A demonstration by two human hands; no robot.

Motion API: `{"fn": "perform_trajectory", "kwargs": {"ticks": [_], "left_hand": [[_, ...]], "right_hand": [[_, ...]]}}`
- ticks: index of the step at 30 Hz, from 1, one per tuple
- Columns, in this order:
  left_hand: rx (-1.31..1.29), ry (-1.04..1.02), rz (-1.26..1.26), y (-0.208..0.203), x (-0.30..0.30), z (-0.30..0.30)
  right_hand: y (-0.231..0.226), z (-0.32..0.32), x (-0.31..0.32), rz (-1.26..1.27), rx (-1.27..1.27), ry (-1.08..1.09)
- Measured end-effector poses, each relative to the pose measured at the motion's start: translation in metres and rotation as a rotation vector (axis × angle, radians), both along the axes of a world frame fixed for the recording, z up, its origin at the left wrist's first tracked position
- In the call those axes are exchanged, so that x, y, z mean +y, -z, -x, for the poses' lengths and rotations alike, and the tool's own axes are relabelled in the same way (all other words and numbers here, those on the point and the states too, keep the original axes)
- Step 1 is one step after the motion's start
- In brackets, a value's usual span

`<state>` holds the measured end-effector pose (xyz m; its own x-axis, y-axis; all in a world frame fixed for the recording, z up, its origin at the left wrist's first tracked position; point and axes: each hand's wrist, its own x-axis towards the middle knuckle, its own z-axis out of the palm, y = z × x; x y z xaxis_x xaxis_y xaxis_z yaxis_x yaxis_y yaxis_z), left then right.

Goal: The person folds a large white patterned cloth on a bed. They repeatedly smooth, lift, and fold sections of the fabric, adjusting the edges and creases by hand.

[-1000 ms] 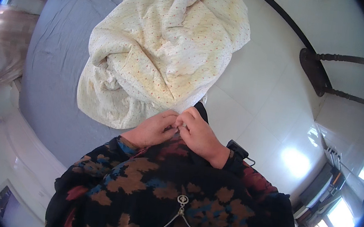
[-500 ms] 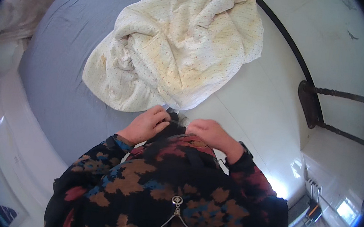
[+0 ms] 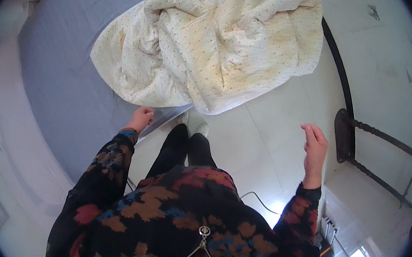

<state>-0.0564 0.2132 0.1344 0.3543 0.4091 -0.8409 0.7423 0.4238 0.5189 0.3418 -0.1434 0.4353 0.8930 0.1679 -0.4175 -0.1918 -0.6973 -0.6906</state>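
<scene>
Head cam: cream speckled quilt (image 3: 199, 51) bunched over the edge of the gray bed (image 3: 66, 62), top cut off; left hand (image 3: 141, 118) near its hem, right hand (image 3: 316, 145) well apart, fingers (image 3: 312, 134) curled on both, can't tell if they're gripping anything

1. A quilt (image 3: 230, 45) lies on a bed (image 3: 66, 62) ahead of the person, reaching past the mattress edge on the right.
2. The left hand (image 3: 141, 119) is at the bed's edge, just on the near side of the quilt.
3. The right hand (image 3: 314, 148) is above the floor (image 3: 265, 140), left of a spindle-legged stool (image 3: 345, 136).
4. Between the hands, two shoes (image 3: 203, 128) stand on the floor, right of the bed.
5. Behind the floor's far-right stretch runs a skirting strip (image 3: 341, 75).
</scene>
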Motion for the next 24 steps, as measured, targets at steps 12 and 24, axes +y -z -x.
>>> {"fn": "perform_trajectory", "kwargs": {"ticks": [12, 24], "left_hand": [[0.125, -0.717, 0.419, 0.113, -0.021, -0.055], [-0.533, -0.828, 0.251, -0.035, 0.026, -0.034]], "right_hand": [[0.087, 0.075, 0.123, 0.244, -0.212, -0.724], [0.124, 0.033, 0.181, -0.074, -0.242, -0.493]]}}
